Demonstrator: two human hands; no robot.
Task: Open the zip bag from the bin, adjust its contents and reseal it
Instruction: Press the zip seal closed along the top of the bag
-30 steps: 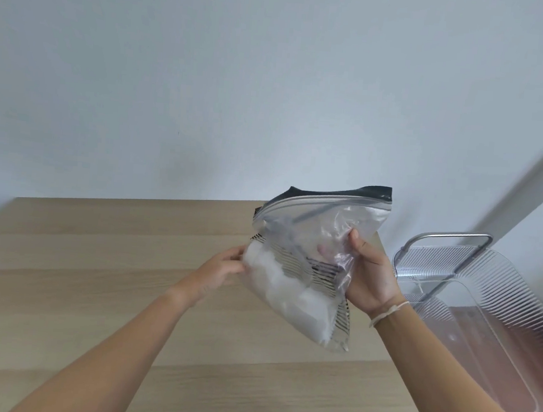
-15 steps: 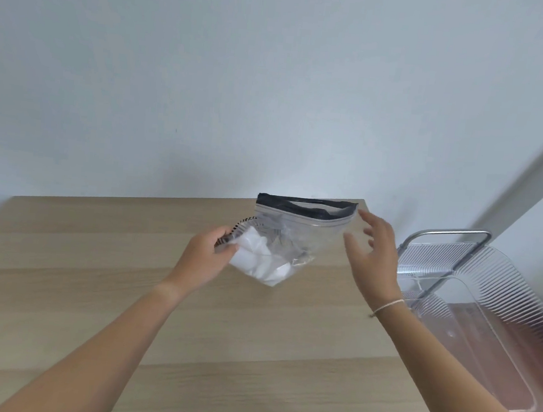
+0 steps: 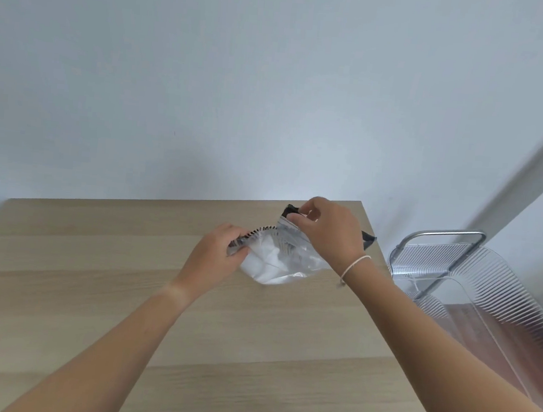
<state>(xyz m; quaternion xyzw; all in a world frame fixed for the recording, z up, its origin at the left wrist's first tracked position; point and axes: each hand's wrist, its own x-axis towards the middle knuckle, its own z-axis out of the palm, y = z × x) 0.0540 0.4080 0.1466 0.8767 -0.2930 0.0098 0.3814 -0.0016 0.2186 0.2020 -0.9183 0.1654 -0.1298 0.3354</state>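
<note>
A clear zip bag with a black zip strip lies low over the far right part of the wooden table. White cloth with black stripes shows inside it. My left hand pinches the bag's lower left corner. My right hand reaches over the top and grips the black zip strip near its left end; the strip's other end sticks out past my wrist. Whether the zip is open or sealed is hidden by my right hand.
A clear ribbed plastic bin with a metal handle stands off the table's right edge, beside my right forearm. A pale wall rises right behind the table's far edge.
The bag has come down from mid-air towards the table. My right hand, open beside it half a second ago, now closes on the zip strip. My left hand keeps its hold.
</note>
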